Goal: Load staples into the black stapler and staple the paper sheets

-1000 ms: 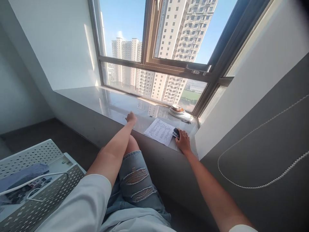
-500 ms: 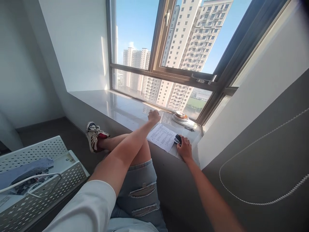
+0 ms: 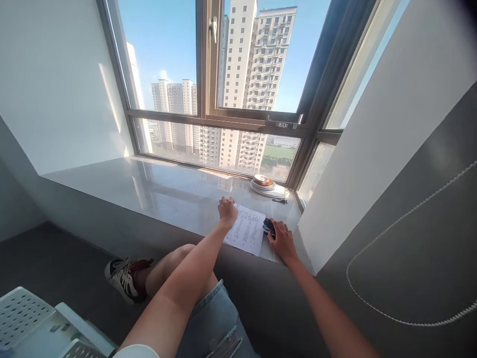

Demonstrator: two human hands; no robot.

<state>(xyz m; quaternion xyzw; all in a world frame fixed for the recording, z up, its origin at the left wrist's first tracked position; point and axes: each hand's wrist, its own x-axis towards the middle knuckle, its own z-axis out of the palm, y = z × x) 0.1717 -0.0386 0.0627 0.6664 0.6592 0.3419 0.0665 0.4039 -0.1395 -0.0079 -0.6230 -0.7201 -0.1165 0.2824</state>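
Note:
A printed sheet of paper (image 3: 246,229) lies on the grey window sill (image 3: 149,189) near its right end. My left hand (image 3: 227,210) rests curled on the paper's upper left corner, fingers closed. My right hand (image 3: 282,239) sits at the paper's right edge with its fingers wrapped over a small dark stapler (image 3: 269,226). The stapler's jaw meets the paper's right edge.
A stack of white plates (image 3: 265,186) stands on the sill by the window frame, with a small dark item (image 3: 280,201) beside it. A white wall (image 3: 372,149) closes the sill on the right. A white perforated rack (image 3: 33,323) is at bottom left. My crossed leg and sneaker (image 3: 124,278) hang below the sill.
My left hand has moved right along the sill onto the paper's corner. My right hand stays on the stapler. The view has swung left and up.

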